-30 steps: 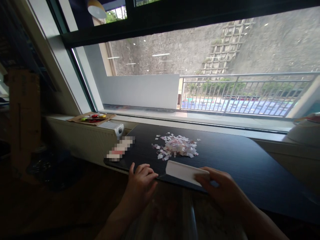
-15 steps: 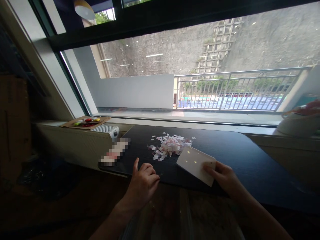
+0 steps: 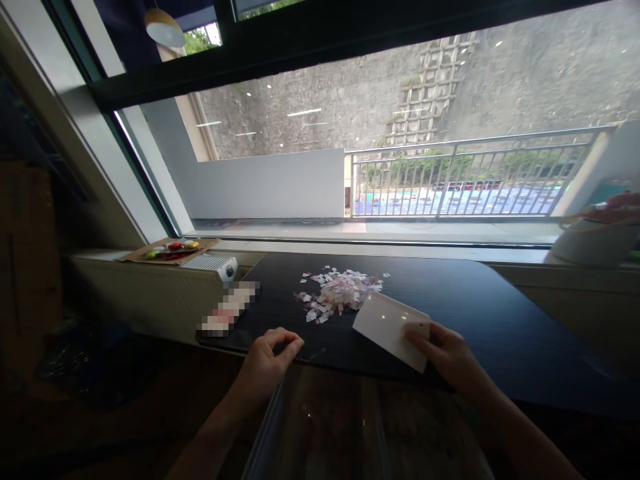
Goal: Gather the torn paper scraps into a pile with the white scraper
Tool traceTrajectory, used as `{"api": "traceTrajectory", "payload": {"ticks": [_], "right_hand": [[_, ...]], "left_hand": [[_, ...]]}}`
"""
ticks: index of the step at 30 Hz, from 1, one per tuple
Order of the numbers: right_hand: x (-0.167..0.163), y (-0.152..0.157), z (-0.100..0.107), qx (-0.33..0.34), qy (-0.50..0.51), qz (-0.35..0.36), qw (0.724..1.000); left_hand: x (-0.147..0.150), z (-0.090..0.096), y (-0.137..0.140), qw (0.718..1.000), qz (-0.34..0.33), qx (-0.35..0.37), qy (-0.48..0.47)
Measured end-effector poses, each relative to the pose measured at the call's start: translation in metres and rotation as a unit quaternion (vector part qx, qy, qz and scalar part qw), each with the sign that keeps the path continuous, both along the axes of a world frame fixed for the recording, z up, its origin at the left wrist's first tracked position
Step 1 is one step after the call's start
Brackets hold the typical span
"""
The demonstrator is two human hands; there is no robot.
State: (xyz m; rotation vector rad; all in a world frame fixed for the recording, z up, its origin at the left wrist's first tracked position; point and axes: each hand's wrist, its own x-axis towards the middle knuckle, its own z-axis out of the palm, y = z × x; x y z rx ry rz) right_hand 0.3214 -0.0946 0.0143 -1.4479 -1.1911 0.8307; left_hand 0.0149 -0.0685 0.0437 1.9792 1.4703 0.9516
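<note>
My right hand (image 3: 440,343) grips the near right corner of a white, flat rectangular tray (image 3: 383,320), thumb on top. The tray is tilted over the dark table (image 3: 440,287), its far left edge close to a loose pile of small paper scraps (image 3: 343,290). My left hand (image 3: 275,350) is at the table's front edge, thumb and fingertips pinched together. Whatever lies between those fingertips is too small to make out. Beneath both hands, a see-through plastic container (image 3: 325,427) sits in shadow, its contents unclear.
A blurred-out strip (image 3: 230,310) lies at the table's left end. Beyond it are a white heater (image 3: 213,265) and a cardboard sheet (image 3: 137,252) with colourful items on the sill. A white pot-like container (image 3: 583,243) stands far right, by the window.
My left hand has moved left and slightly down, its raised index finger coming down into a pinch with the thumb. My right hand and the tray have hardly moved.
</note>
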Motion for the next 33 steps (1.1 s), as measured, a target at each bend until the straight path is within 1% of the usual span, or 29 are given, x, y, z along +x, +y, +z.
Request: {"api": "traceTrajectory", "payload": {"ticks": [2,3,5,7,9,11,14,19,24,28,30,33], "right_hand": [[0.000,-0.001,0.001,-0.003,-0.004,-0.002,1.000],[0.000,-0.001,0.001,-0.003,-0.003,-0.003,1.000],[-0.001,-0.001,0.001,-0.002,0.005,-0.006,1.000],[-0.002,-0.001,0.002,-0.003,0.017,-0.011,1.000],[-0.003,-0.002,0.002,-0.004,0.018,-0.014,1.000],[-0.002,-0.002,0.002,-0.004,0.005,-0.013,1.000],[0.000,-0.001,0.002,-0.004,-0.011,-0.011,1.000],[0.002,0.000,0.005,-0.020,-0.020,0.011,1.000],[0.001,0.000,0.008,-0.014,-0.006,0.010,1.000],[0.001,0.000,0.008,-0.014,0.001,0.008,1.000],[0.001,0.001,0.006,-0.017,0.002,0.015,1.000],[0.001,0.000,0.004,-0.007,0.000,0.009,1.000]], "left_hand": [[-0.001,0.002,-0.003,0.993,0.002,-0.081,-0.083],[0.000,0.003,-0.004,0.988,0.007,-0.106,-0.116],[0.001,0.004,-0.006,0.978,0.017,-0.129,-0.165],[0.003,0.006,-0.008,0.973,0.015,-0.140,-0.181],[0.005,0.010,-0.012,0.976,-0.010,-0.156,-0.150],[0.007,0.014,-0.017,0.983,-0.049,-0.153,-0.091],[0.011,0.017,-0.025,0.991,-0.085,-0.104,-0.028],[0.013,0.011,-0.027,0.996,-0.086,-0.033,0.018],[0.011,0.009,-0.025,0.997,-0.069,0.005,0.040],[0.009,0.014,-0.026,0.995,-0.089,-0.011,0.042],[0.009,0.016,-0.027,0.995,-0.092,-0.037,0.031],[0.008,0.019,-0.028,0.993,-0.071,-0.095,0.012]]}}
